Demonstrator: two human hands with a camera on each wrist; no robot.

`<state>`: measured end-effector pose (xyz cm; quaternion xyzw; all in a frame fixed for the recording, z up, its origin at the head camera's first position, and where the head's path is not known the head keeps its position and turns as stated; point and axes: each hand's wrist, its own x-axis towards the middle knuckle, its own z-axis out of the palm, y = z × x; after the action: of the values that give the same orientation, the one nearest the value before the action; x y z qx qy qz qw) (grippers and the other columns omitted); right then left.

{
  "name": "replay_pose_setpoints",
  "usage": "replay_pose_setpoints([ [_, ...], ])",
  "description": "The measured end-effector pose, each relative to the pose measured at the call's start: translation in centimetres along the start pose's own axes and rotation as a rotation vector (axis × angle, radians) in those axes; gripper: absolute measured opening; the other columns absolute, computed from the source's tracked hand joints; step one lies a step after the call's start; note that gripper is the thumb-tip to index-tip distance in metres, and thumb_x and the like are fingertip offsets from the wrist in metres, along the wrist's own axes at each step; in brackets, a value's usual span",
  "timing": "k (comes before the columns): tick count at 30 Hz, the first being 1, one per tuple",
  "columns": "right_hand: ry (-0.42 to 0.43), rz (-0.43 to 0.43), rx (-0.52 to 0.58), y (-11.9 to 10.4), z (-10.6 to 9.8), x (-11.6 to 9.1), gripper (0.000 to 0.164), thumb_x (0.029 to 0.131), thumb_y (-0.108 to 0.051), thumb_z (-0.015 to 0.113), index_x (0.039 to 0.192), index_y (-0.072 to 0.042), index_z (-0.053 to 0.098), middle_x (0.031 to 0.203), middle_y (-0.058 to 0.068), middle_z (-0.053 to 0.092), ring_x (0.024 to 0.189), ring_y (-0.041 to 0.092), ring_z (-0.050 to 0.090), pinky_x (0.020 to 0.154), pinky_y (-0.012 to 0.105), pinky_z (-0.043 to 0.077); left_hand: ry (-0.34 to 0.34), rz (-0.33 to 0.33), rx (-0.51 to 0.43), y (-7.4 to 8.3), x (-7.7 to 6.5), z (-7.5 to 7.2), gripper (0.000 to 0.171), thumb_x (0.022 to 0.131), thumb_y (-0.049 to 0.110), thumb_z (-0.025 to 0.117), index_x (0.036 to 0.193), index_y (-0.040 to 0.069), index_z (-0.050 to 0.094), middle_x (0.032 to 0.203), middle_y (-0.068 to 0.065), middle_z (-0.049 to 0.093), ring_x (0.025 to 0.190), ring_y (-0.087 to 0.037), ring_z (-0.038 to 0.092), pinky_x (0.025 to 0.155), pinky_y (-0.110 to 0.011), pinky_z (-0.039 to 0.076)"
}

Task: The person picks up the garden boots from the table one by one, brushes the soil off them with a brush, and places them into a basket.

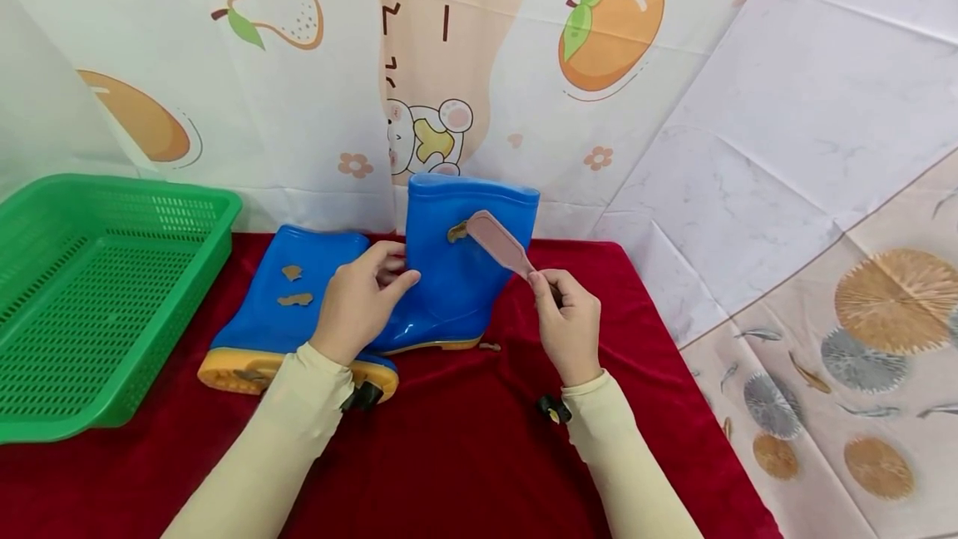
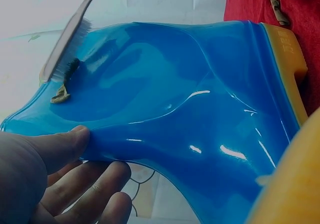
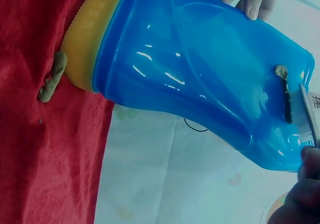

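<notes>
An upright blue rubber boot [image 1: 441,306] with a yellow sole stands before me, a brown mud-like patch [image 1: 456,232] on its shaft. My left hand [image 1: 353,302] holds the shaft's left edge; in the left wrist view the thumb lies on the near face, the other fingers at the edge below. My right hand [image 1: 570,324] grips the handle of a pinkish brush [image 1: 497,241]. Its pale bristles [image 2: 75,43] meet the brown patch near the boot's top. To the left, a second blue boot [image 1: 273,318] lies on its side with several brown patches, partly behind my left sleeve.
A green plastic basket [image 1: 120,406] stands at the left. A small brown lump [image 3: 53,77] lies on the red cloth [image 1: 449,456] beside the upright boot's sole. Behind the boots hangs a white printed sheet [image 1: 322,106].
</notes>
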<state>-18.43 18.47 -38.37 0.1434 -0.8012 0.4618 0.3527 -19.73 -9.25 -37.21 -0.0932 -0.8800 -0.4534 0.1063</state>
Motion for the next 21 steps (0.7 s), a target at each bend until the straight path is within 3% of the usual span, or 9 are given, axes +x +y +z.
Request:
replay_pose_setpoints([
  [3,-0.023,-0.042,0.029,0.03,0.16,-0.14,0.011,0.099,-0.006,0.069,0.089,-0.004,0.073,0.064,0.002,0.059,0.056,0.011,0.050,0.050,0.019,0.039,-0.002,-0.003,0.001,0.00,0.00,-0.02,0.041,0.099,0.029,0.072,0.135,0.013,0.062,0.122,-0.010,0.074,0.100,-0.028,0.072,0.090,-0.051,0.059],
  [10,-0.229,-0.104,-0.038,-0.08,0.82,-0.73,0.011,0.101,-0.015,0.068,0.097,-0.007,0.075,0.071,-0.003,0.058,0.059,0.009,0.046,0.051,0.022,0.040,-0.002,-0.011,0.005,-0.03,-0.12,-0.05,0.041,0.099,0.029,0.072,0.136,0.013,0.062,0.123,-0.010,0.074,0.101,-0.028,0.072,0.090,-0.051,0.059],
  [16,-0.158,-0.079,-0.103,-0.15,0.93,-0.93,0.012,0.101,-0.016,0.069,0.097,-0.006,0.075,0.074,0.001,0.063,0.060,0.012,0.050,0.052,0.025,0.044,-0.003,-0.005,0.005,0.06,-0.12,-0.01,0.040,0.099,0.029,0.072,0.135,0.013,0.063,0.122,-0.010,0.074,0.101,-0.028,0.072,0.091,-0.051,0.058],
  [21,-0.106,-0.109,-0.138,0.00,0.86,-0.96,0.013,0.100,-0.015,0.069,0.096,-0.004,0.074,0.077,0.005,0.067,0.063,0.012,0.053,0.055,0.024,0.047,-0.007,-0.007,0.002,0.18,-0.02,0.01,0.040,0.099,0.028,0.072,0.135,0.013,0.063,0.122,-0.010,0.074,0.101,-0.028,0.072,0.091,-0.051,0.058],
])
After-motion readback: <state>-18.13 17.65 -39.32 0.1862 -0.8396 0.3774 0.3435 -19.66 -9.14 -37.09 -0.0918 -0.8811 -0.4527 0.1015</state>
